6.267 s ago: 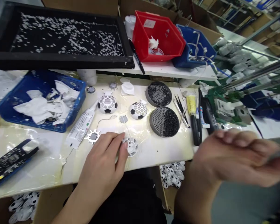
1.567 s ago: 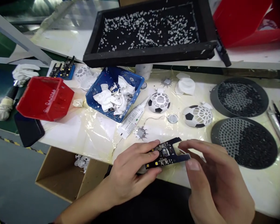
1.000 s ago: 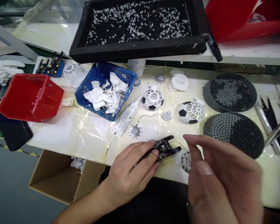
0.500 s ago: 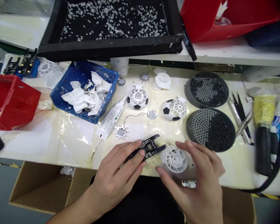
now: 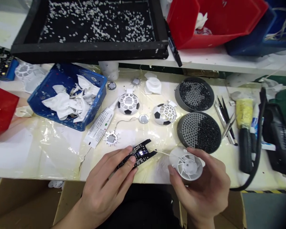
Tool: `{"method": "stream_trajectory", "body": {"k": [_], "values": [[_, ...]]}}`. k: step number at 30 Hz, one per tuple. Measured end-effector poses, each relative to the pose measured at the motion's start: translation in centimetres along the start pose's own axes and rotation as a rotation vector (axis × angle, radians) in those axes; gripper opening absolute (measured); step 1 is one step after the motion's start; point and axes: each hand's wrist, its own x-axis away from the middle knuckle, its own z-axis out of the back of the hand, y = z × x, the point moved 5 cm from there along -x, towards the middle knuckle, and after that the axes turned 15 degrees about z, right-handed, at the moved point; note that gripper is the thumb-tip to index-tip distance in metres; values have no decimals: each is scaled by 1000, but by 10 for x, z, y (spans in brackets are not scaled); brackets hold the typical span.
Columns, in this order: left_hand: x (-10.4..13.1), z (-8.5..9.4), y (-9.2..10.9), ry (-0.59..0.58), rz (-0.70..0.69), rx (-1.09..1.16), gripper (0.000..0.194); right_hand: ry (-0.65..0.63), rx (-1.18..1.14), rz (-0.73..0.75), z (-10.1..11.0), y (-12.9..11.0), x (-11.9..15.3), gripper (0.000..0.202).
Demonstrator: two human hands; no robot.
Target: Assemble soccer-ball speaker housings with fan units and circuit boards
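Note:
A black circuit board (image 5: pixel 140 156) with a forked end and a lit white spot is held by my left hand (image 5: pixel 112 178), fingers closed over its near end. Between the thumb and fingers of my right hand (image 5: pixel 202 184) is a small white fan (image 5: pixel 187 163) with a round housing, tilted so its blades show. A thin pale wire stretches between the board and the fan. Just beyond them lie two half-ball shells with black patches, one football shell (image 5: pixel 128 103) and another football shell (image 5: pixel 165 114). A small round disc (image 5: pixel 143 119) is wired to a spiky white part (image 5: pixel 111 137).
A white glue tube (image 5: pixel 100 125) leans by a blue bin (image 5: pixel 95 103) of crumpled tissue. Two round grey trays (image 5: pixel 181 127) hold black bits. Tweezers (image 5: pixel 225 117), a yellow-topped brush (image 5: pixel 244 114) and a black cable (image 5: pixel 258 143) lie right. A black tray (image 5: pixel 90 52) stands above.
My right hand, open beside the fan before, has closed around it and lifted and tilted it. A white light has come on at the board. The camera view has shifted right.

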Motion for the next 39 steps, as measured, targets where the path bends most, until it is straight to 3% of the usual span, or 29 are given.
{"method": "stream_trajectory", "body": {"k": [5, 9, 15, 31, 39], "values": [[2, 1, -1, 0, 17, -3, 38, 71, -98, -63, 0, 3, 0, 100], [2, 0, -1, -15, 12, 5, 36, 76, -64, -4, -1, 2, -3, 99], [-1, -2, -3, -24, 32, 25, 37, 60, -23, -35, -3, 3, -5, 88], [-2, 0, -1, -26, 18, 29, 32, 130, -64, -79, -3, 5, 2, 88], [-1, 0, -1, -16, -5, -16, 31, 88, -117, 30, -3, 7, 4, 122]]}}
